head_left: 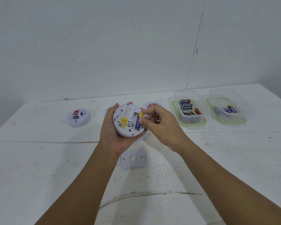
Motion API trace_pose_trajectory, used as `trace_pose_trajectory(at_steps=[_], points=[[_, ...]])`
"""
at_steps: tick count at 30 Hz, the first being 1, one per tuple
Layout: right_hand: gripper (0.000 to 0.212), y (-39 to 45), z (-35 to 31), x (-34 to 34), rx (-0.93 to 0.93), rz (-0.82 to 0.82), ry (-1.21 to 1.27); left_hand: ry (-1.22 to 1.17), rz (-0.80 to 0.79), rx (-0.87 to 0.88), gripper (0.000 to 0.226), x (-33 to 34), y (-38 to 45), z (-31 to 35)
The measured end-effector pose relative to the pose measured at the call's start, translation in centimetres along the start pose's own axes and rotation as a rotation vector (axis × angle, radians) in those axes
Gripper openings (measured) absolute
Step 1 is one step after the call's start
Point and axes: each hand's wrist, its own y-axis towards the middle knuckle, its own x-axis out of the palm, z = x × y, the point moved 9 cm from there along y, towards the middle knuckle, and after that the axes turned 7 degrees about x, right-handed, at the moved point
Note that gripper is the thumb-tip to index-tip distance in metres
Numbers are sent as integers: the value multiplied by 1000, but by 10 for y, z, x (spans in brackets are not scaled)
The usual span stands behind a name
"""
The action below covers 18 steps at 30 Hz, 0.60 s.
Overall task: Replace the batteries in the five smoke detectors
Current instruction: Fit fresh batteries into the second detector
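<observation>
My left hand (111, 137) cradles a white round smoke detector (126, 121) above the table, back side up, with a yellow sticker and an open battery bay. A blue and gold battery (139, 119) lies in that bay. My right hand (159, 123) pinches this battery between thumb and fingertips. The detector's white mounting plate (133, 158) lies flat on the table just below my hands. Another detector (78, 117) sits face up at the left. A third detector (152, 105) shows partly behind my right hand.
A clear plastic box (191, 109) at the right holds several mixed batteries. Farther right, a second clear box (228, 108) holds a few blue and gold batteries. Each box stands on its lid. The white table (55, 159) meets a pale wall at the back.
</observation>
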Motion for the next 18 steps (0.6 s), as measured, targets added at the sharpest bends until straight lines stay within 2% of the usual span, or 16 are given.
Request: trace_pose_trajectory(at_steps=[7, 11, 13, 18], points=[[18, -3, 0, -1, -19, 8, -20, 24, 7, 20, 42, 6, -3, 3], [5, -14, -17, -7, -215, 170, -270, 17, -19, 13, 38, 12, -2, 1], [7, -20, -23, -6, -308, 242, -369, 18, -41, -6, 35, 20, -3, -2], [17, -21, -20, -10, -343, 296, -471, 44, -51, -9, 31, 35, 2, -7]])
